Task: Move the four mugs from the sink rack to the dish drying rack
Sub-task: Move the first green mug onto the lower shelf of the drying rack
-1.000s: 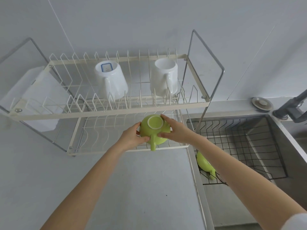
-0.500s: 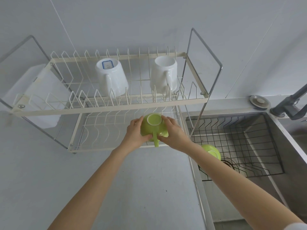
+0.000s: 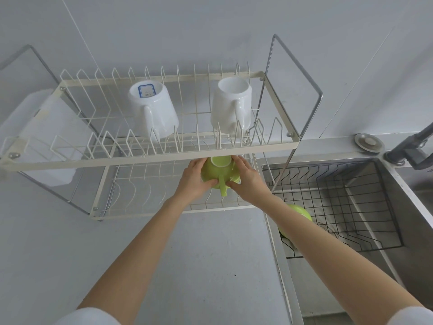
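**Third mug going under the top shelf of the drying rack**

I take the dish drying rack (image 3: 150, 158) as my landmark and read from its left end.

Left of the rack, a translucent white board (image 3: 44, 137) leans by its end frame. On the upper shelf stand two white mugs, both base up: the labelled mug (image 3: 152, 109) left of centre, the plain mug (image 3: 230, 106) toward the right end.

Change noted: a second ago I held the green mug (image 3: 219, 172) in front of the rack's lower shelf, clear of the upper rail. It now sits further in, its base partly tucked beneath that rail, base up, handle pointing back at me. My judgement: placement of mug three is nearly done and only the set-down remains.

My left hand (image 3: 192, 181) cups the mug's left side, fingers curled together against the wall. My right hand (image 3: 248, 181) mirrors it on the right side, fingers wrapped and pressed to the ceramic, thumb near the handle root.

Clearance: the upper rail is just above the mug's base, so headroom is tight. The lower shelf lies bare to the left of the mug.

Right of the rack, in the sink rack (image 3: 351, 207), the last green mug (image 3: 298, 213) lies near its left wall, partly hidden by my right forearm.
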The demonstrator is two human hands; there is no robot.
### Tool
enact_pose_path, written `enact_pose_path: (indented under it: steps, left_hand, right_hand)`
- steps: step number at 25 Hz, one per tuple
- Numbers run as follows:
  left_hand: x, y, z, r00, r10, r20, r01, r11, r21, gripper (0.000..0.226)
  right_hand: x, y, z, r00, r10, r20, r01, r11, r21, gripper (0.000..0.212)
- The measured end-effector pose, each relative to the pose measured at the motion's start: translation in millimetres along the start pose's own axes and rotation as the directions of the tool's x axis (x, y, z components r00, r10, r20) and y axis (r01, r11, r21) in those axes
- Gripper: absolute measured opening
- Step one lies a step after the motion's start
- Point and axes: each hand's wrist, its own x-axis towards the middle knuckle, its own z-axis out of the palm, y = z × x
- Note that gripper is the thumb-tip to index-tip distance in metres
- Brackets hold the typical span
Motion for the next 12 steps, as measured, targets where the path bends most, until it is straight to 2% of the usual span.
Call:
enact_pose_path:
  steps: [8,12]
  left_hand:
    - [2.8,5.9,3.3,0.999,0.025,-0.021,-0.025,1.0,0.008,0.074]
    - [3.4,7.9,4.0,0.999,0.029,0.012,-0.03,0.999,0.027,0.076]
  right_hand:
    - [1.4,4.8,-2.4,0.999,0.038,-0.002,-0.038,0.999,0.015,0.075]
    - [1.2,4.0,-3.1,0.998,0.054,-0.013,-0.053,0.997,0.058,0.077]
